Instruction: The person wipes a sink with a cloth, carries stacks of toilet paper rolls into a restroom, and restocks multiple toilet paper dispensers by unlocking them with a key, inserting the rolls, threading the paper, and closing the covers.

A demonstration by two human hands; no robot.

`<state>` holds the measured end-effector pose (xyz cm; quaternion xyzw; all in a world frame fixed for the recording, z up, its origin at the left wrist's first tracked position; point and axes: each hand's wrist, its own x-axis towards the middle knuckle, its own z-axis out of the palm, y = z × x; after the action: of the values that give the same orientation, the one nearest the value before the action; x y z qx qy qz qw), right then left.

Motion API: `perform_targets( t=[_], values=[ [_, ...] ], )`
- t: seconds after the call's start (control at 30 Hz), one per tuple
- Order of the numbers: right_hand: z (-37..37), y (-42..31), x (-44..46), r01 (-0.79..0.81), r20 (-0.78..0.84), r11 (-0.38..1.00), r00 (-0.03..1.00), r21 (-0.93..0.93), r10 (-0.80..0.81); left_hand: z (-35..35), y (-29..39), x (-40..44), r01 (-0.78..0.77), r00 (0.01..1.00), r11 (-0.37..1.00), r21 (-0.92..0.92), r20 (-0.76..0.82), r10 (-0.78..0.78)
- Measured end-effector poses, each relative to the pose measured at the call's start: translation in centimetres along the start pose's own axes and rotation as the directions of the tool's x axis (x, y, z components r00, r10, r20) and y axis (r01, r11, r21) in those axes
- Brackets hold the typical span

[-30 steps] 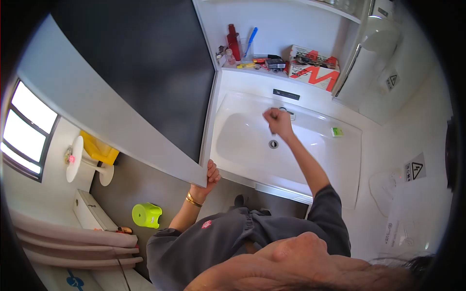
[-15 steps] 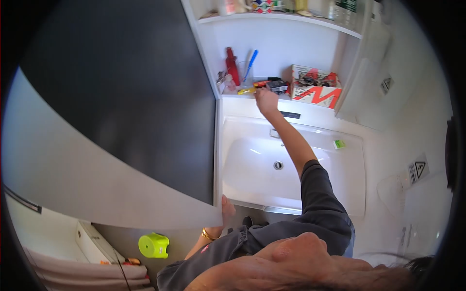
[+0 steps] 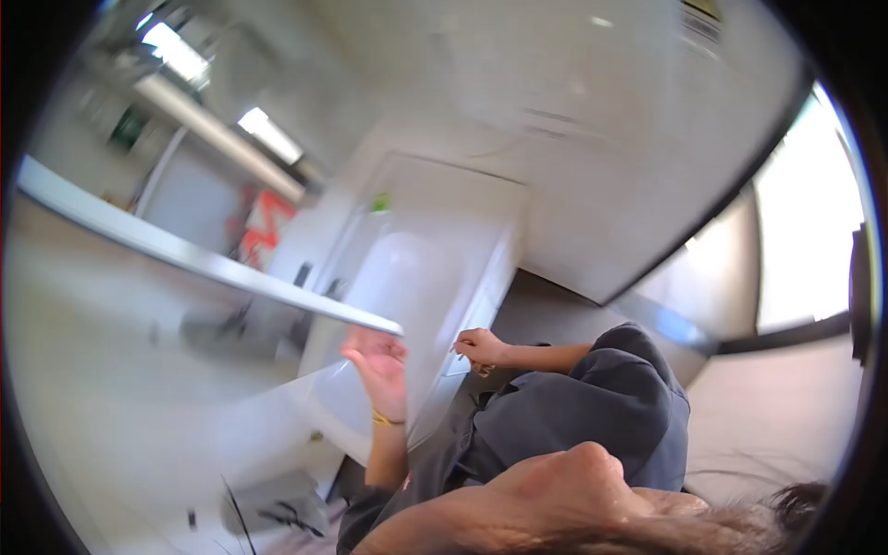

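A: Over the sink (image 3: 455, 183), the cabinet door (image 3: 213, 261) juts out at a slant. Which hand is on it?

B: Left hand (image 3: 377, 363), touching at the door's free end. Fingers bent, thumb apart; blur there, so cannot tell whether it is clamped on the edge or merely pressed against it.

A: Handling notes, in your judgement?

B: Even, gentle pressure at that outer end, where leverage should be best. Fingertips clear of the edge gaps. Slow swing; a knock could disturb loose contents.

A: Right hand (image 3: 482, 348)?

B: Beside the sink's front edge, well apart from the door. Fingers curled inward; something small may be at the fingertips, too blurred to name. Cannot tell if clamped on anything. Best held low, outside the door's path.

A: Farther out?

B: Gold bracelet (image 3: 388, 420) on the left wrist. Green box (image 3: 380, 203) on the sink's rim. Red-and-white box (image 3: 265, 228) beyond the door, its print smeared. Bright window (image 3: 807, 217) at far right.
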<state>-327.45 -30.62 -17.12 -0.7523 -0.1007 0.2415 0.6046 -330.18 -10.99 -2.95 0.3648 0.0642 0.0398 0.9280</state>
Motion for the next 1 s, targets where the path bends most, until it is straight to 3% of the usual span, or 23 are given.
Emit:
perform_targets(
  t=[0.03, 0.07, 0.13, 0.17, 0.23, 0.27, 0.37, 0.4, 0.43, 0.53, 0.6, 0.67, 0.77, 0.8, 0.87, 0.9, 0.93, 1.0],
  values=[
    [-2.2, 1.9, -3.2, -0.032, -0.057, 0.997, 0.998, 0.076, 0.036, -0.4, -0.1, 3.3, 0.044, 0.996, 0.999, -0.023, -0.07, -0.046],
    [-3.7, 3.3, -5.9, -0.172, -0.126, 0.958, 0.971, 0.231, 0.205, 1.4, -0.1, 5.6, 0.078, 0.985, 0.996, 0.051, -0.161, -0.069],
    [-7.1, 4.1, -11.2, -0.173, -0.296, 0.837, 0.882, 0.519, 0.367, 4.3, -3.5, 8.0, 0.107, 0.993, 0.983, 0.146, -0.07, -0.098],
    [-8.1, 5.1, -12.6, -0.085, -0.418, 0.801, 0.818, 0.593, 0.396, 4.7, -6.4, 8.0, 0.244, 0.967, 0.951, 0.191, 0.034, -0.254],
    [-11.0, 6.2, -16.2, 0.131, -0.537, 0.651, 0.696, 0.748, 0.476, 5.4, -14.2, 6.3, 0.445, 0.821, 0.829, 0.338, 0.216, -0.529],
    [-12.5, 6.2, -17.9, 0.251, -0.571, 0.56, 0.634, 0.79, 0.521, 6.9, -18.2, 4.1, 0.569, 0.709, 0.706, 0.422, 0.182, -0.681],
    [-17.0, 6.8, -21.5, 0.433, -0.734, 0.599, 0.485, 0.673, 0.475, 11.0, -29.8, -2.9, 0.791, 0.288, 0.334, 0.513, 0.169, -0.943],
    [-18.6, 7.2, -23.5, 0.479, -0.779, 0.616, 0.429, 0.625, 0.457, 14.0, -32.8, -5.6, 0.86, 0.157, 0.272, 0.432, 0.284, -0.946],
    [-20.6, 8.1, -26.0, 0.489, -0.864, 0.714, 0.318, 0.502, 0.39, 16.6, -36.7, -8.4, 0.85, 0.099, 0.291, 0.44, 0.408, -0.908],
    [-25.8, 10.1, -33.4, 0.391, -0.992, 0.912, 0.02, 0.12, 0.122, 24.1, -44.6, -14.5, 0.834, 0.094, 0.32, 0.45, 0.455, -0.886],
    [-29.5, 9.8, -39.0, 0.336, -0.994, 0.939, -0.045, 0.078, 0.098, 29.0, -47.6, -17.9, 0.82, 0.037, 0.292, 0.493, 0.463, -0.885],
    [-32.3, 11.8, -43.0, 0.114, -0.997, 0.993, -0.069, -0.023, -0.015, 31.9, -50.2, -20.1, 0.817, -0.037, 0.231, 0.528, 0.449, -0.893],
    [-34.4, 13.8, -47.3, -0.036, -0.993, 0.998, -0.105, -0.056, -0.059, 35.0, -54.2, -21.2, 0.641, -0.123, 0.278, 0.715, 0.454, -0.883],
    [-35.4, 14.5, -48.8, 0.183, -0.988, 0.981, -0.128, 0.065, 0.089, 35.5, -56.0, -21.7, 0.648, -0.141, 0.244, 0.721, 0.428, -0.893],
    [-37.5, 16.4, -50.9, 0.59, -0.918, 0.759, -0.073, 0.276, 0.39, 35.6, -60.0, -22.4, 0.657, -0.173, 0.173, 0.734, 0.371, -0.913],
    [-38.8, 18.1, -52.1, 0.67, -0.897, 0.703, -0.124, 0.24, 0.425, 35.7, -62.0, -22.8, 0.657, -0.132, 0.127, 0.743, 0.28, -0.951],
    [-40.2, 17.9, -53.9, 0.695, -0.815, 0.643, -0.141, 0.323, 0.562, 36.0, -63.8, -22.6, 0.671, -0.162, 0.061, 0.739, 0.227, -0.96],
    [-42.5, 22.4, -56.8, 0.772, -0.79, 0.57, -0.153, 0.279, 0.594, 36.8, -67.2, -21.7, 0.682, -0.224, -0.064, 0.729, 0.125, -0.967]
  ],
)
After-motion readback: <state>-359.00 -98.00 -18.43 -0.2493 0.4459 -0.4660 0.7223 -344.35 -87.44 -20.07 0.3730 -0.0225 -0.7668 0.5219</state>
